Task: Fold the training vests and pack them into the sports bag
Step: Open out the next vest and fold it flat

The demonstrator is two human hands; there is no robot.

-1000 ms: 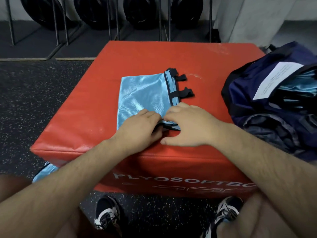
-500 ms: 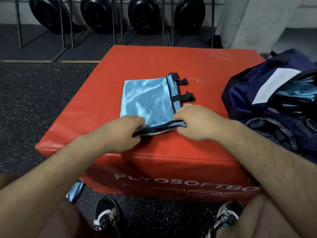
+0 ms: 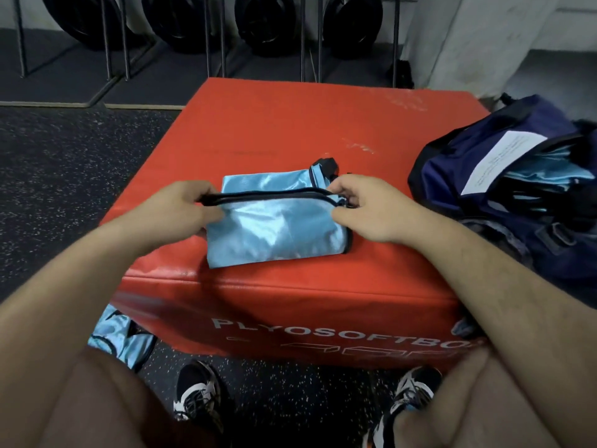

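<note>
A light blue training vest (image 3: pixel 277 231) is lying on the near half of the red plyo box (image 3: pixel 290 124). Its black-trimmed edge is being held up off the box top at both ends. The left end is being pinched by the left hand (image 3: pixel 190 210) between thumb and curled fingers, and the right end is being pinched in the same way by the right hand (image 3: pixel 371 208).

The fold is judged to be heading towards the box's far side. For a clean result, the trim is best kept taut and level between the two pinches. It should be carried until it is lining up with the cloth's far edge, then laid flat before either pinch is let go. The glossy fabric is likely to slide, so the lower layer should be watched.

The navy sports bag (image 3: pixel 533 124) is sitting open at the box's right side, with folded blue vests (image 3: pixel 549 169) showing in its mouth.

The black tabs at the vest's far right corner are being mostly covered by the right hand. The number of layers already folded cannot be told. Blue fabric (image 3: pixel 122 337) on the floor by the box's near left corner, possibly another vest, is being partly hidden by a leg. The bag is being cut off by the frame edge.
</note>
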